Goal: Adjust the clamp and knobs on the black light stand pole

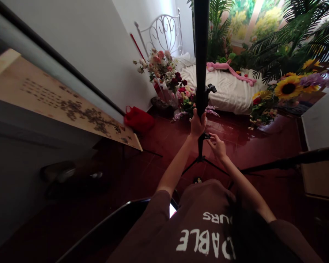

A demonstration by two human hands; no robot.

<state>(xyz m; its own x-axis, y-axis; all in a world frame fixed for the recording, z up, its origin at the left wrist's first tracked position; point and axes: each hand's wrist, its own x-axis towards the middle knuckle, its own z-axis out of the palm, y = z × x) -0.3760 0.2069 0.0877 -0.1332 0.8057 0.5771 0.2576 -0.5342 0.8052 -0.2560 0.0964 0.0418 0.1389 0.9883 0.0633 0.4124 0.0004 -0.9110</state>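
Observation:
A black stand pole [201,47] rises upright in front of me, on spread tripod legs [190,166]. My left hand [197,125] is wrapped round the pole, below its upper clamp knob [212,88]. Lower down and to the right, the fingers of my right hand [217,145] close on a small black knob [207,136] at the side of the pole.
Behind the pole is a bed [230,91] with a pink plush toy [230,67]. Flowers [160,64] and sunflowers [287,87] flank it. A red bag [139,119] and a painted scroll [71,106] stand left; another black pole [290,160] crosses the right.

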